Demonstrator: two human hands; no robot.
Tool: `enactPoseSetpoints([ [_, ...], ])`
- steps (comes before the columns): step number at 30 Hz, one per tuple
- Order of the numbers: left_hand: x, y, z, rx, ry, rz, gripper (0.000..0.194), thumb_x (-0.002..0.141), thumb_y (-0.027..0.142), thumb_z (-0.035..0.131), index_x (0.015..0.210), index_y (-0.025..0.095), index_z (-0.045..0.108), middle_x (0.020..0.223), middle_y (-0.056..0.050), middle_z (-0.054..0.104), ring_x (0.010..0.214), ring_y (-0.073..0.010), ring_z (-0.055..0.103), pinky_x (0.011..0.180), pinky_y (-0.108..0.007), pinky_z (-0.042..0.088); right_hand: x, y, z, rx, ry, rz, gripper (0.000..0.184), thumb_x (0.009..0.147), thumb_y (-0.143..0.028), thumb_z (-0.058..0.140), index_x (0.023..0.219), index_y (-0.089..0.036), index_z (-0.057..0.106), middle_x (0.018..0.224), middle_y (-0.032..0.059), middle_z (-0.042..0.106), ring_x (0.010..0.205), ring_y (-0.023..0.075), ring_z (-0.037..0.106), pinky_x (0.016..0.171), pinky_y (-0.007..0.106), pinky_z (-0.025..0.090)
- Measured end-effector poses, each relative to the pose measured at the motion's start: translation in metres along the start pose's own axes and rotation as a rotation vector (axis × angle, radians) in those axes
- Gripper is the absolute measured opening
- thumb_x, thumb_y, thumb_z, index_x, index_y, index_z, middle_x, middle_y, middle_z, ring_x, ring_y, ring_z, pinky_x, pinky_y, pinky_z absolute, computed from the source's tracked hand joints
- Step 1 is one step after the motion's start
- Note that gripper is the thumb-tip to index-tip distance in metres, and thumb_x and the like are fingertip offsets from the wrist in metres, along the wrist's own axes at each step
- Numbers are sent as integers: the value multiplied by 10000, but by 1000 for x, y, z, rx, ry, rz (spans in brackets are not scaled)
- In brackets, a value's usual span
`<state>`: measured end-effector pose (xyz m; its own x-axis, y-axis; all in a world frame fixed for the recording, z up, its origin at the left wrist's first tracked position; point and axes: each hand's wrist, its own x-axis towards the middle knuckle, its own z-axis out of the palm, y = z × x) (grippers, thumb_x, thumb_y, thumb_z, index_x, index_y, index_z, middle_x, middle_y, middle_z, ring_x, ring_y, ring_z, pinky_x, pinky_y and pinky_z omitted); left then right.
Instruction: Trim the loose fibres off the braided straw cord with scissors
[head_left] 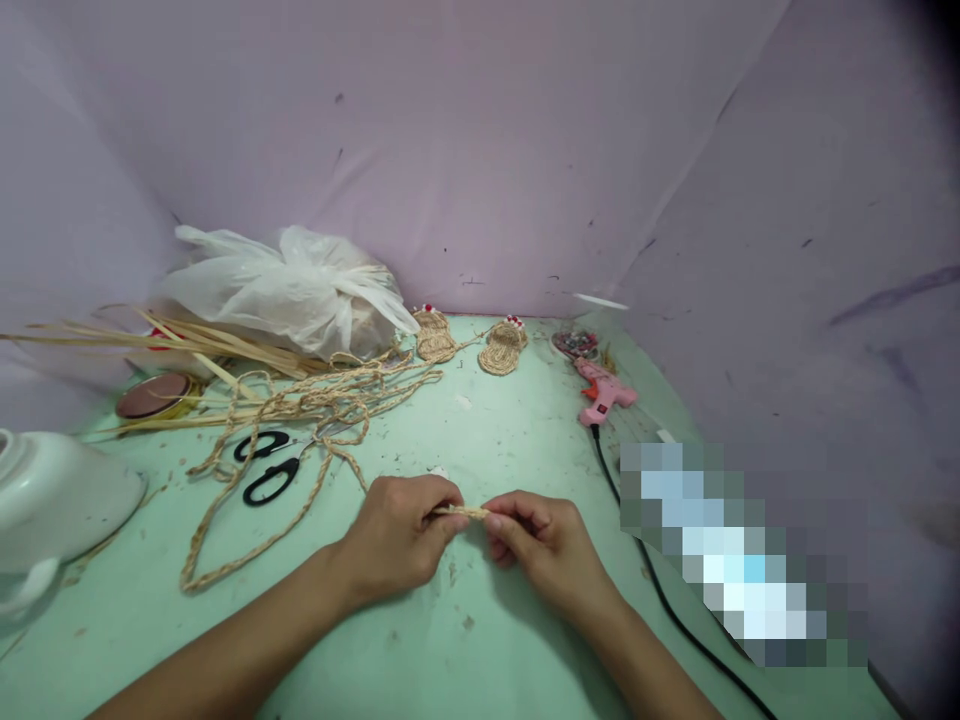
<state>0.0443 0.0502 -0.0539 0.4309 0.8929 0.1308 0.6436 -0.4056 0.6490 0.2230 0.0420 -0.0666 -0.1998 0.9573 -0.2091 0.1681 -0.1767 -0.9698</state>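
Between my hands a short stretch of braided straw cord (471, 513) shows, held just above the green table. My left hand (405, 530) is closed in a pinch on it, with thumb and forefinger pressed together. The cord's end is pinched between thumb and fingertips of my right hand (544, 540). A long loose run of the same straw braid (262, 550) loops over the table left of my left hand. Black-handled scissors (271, 482) lie among its loops, their blades partly covered by the braid.
Behind lie a knotted white plastic bag (285, 290), loose straw strips (225, 345) and two small woven slippers (502, 347). A pink glue gun (604, 393) with a black cable (667, 595) rests at right. At left are a white ceramic vessel (75, 495) and a round lid (154, 396).
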Motion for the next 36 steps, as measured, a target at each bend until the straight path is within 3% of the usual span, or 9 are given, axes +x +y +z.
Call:
enactPoseSetpoints([
  [5,-2,-3,5,-11,93,-2,158,800,279,487,796,162,593,596,16,583,536,-90,496,532,-197,363,0,-1,0,73,-41,33,195,703,-330,606,717,-138,638,507,-11,559,471,97,484,486,224,408],
  [13,-1,-2,-2,-6,118,322,168,808,167,454,763,154,615,621,-23,591,561,-98,538,539,-199,385,-5,-17,-5,154,-233,101,327,663,-456,623,654,-130,643,559,3,537,510,100,471,443,208,383],
  [18,0,-1,-3,-23,128,260,144,794,175,474,825,148,612,684,-29,637,607,-109,575,580,-208,426,-2,-14,-4,131,-255,126,306,648,-416,648,751,-129,667,492,-36,474,429,76,420,417,207,368],
  [24,1,-4,-6,28,17,137,260,816,215,453,1024,169,602,903,-46,686,841,-163,627,756,-268,467,0,-2,-7,-185,-87,-124,216,791,-266,498,878,-175,674,703,14,577,426,70,460,434,222,376],
  [29,2,-3,-5,30,-5,110,279,833,243,431,1044,169,598,953,-63,681,887,-179,621,780,-280,468,-4,-2,-8,-407,-53,-327,226,820,-197,457,942,-193,648,785,43,588,665,133,556,613,254,435],
  [33,3,-2,-5,-54,-48,125,272,838,226,422,1045,181,593,936,-52,678,846,-156,615,760,-258,455,-5,-6,-6,-395,-73,-383,229,826,-167,447,954,-181,636,822,52,585,760,144,560,692,264,438],
  [36,4,1,-4,-144,-93,74,255,818,197,435,1006,196,607,765,-8,661,687,-116,581,656,-220,435,-4,-5,-4,-343,-86,-418,265,846,-140,390,975,-197,615,843,47,577,788,139,558,710,262,440],
])
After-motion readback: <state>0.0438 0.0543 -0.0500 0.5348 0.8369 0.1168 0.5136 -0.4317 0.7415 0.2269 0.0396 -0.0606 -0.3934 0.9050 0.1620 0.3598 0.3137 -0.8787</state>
